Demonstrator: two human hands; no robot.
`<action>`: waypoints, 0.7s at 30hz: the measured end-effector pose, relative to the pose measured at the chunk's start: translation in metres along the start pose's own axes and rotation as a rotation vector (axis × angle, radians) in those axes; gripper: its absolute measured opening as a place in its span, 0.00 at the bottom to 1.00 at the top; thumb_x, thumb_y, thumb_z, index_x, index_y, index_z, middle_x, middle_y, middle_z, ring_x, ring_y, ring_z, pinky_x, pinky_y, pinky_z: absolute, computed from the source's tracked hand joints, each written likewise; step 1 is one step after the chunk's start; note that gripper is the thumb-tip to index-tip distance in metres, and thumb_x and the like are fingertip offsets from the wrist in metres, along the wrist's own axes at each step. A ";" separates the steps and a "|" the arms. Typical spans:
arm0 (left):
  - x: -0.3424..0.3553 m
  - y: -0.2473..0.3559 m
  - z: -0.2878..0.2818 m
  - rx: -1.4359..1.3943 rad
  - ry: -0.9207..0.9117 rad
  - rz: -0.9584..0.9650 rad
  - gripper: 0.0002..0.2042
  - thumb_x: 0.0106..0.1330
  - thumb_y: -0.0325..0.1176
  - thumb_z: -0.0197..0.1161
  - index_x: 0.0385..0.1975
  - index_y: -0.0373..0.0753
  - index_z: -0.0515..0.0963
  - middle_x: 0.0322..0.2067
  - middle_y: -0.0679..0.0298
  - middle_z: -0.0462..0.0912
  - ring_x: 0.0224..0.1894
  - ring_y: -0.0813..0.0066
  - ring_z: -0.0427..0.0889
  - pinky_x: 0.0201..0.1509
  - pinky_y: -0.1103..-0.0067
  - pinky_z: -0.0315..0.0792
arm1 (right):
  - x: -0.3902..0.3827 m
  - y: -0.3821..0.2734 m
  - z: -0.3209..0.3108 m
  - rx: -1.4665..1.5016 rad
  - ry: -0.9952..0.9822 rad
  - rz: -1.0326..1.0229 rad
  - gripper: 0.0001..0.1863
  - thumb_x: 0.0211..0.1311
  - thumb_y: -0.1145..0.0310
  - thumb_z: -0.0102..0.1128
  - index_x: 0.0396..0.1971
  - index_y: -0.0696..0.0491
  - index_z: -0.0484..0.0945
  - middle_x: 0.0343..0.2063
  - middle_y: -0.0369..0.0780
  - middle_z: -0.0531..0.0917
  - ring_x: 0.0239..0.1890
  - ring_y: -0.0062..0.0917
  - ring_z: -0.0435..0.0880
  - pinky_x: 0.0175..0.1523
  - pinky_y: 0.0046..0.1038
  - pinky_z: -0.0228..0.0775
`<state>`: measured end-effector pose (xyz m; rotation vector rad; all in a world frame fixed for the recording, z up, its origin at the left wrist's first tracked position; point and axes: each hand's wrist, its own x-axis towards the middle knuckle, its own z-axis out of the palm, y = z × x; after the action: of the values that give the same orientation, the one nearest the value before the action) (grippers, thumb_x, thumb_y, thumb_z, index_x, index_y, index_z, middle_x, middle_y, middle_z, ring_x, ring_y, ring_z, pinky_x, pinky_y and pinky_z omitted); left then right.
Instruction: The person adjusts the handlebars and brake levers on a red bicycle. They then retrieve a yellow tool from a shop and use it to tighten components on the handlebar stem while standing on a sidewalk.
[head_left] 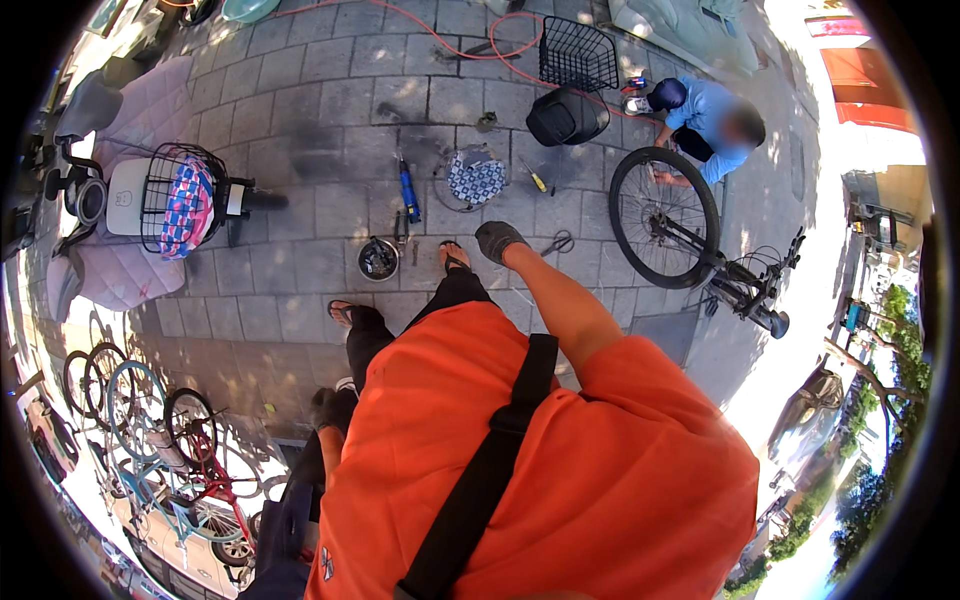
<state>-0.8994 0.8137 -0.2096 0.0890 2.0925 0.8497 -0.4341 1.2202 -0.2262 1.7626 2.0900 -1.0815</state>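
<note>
My right hand (496,242), in a dark work glove, hangs in front of me above the paving. Its fingers look curled together, and nothing shows in them. My left hand (324,408), also dark-gloved, is low at my left side beside my leg; its fingers cannot be made out. Nearest to the right hand on the ground are scissors (559,243), a yellow-handled screwdriver (537,178) and a blue-and-white checked cloth pad (476,177). Further left lie a blue tool (408,190) and a round metal bowl (378,259) with dark bits in it.
At right, a person in blue (705,115) crouches beside a bicycle wheel (662,218). Beyond are a black wire basket (579,54), a dark box (566,117) and an orange hose (440,38). A scooter (125,185) stands left; several bicycles (170,450) stand lower left.
</note>
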 end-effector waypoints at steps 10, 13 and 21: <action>0.130 0.054 -0.121 -0.114 -0.114 -0.146 0.23 0.64 0.37 0.70 0.59 0.40 0.76 0.39 0.65 0.83 0.31 0.70 0.81 0.24 0.77 0.65 | -0.056 -0.069 0.132 -0.448 -0.241 0.112 0.16 0.64 0.64 0.52 0.37 0.53 0.89 0.42 0.49 0.89 0.46 0.48 0.88 0.52 0.45 0.80; 0.179 0.078 -0.174 -0.149 -0.125 -0.210 0.21 0.65 0.36 0.68 0.58 0.41 0.77 0.39 0.65 0.83 0.31 0.70 0.81 0.23 0.78 0.64 | -0.071 -0.114 0.168 -0.247 -0.176 0.308 0.17 0.62 0.64 0.52 0.37 0.53 0.89 0.44 0.50 0.88 0.49 0.48 0.87 0.54 0.44 0.79; 0.245 0.091 -0.290 -0.096 -0.038 -0.360 0.15 0.65 0.39 0.67 0.50 0.47 0.80 0.38 0.67 0.82 0.30 0.69 0.80 0.24 0.76 0.60 | -0.045 -0.296 0.120 -0.005 -0.053 0.286 0.19 0.63 0.62 0.52 0.46 0.51 0.87 0.51 0.48 0.86 0.57 0.47 0.83 0.61 0.42 0.75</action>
<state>-1.2902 0.8127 -0.2071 -0.3117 1.9482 0.7191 -0.7285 1.1032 -0.1679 1.9332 1.7403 -1.0262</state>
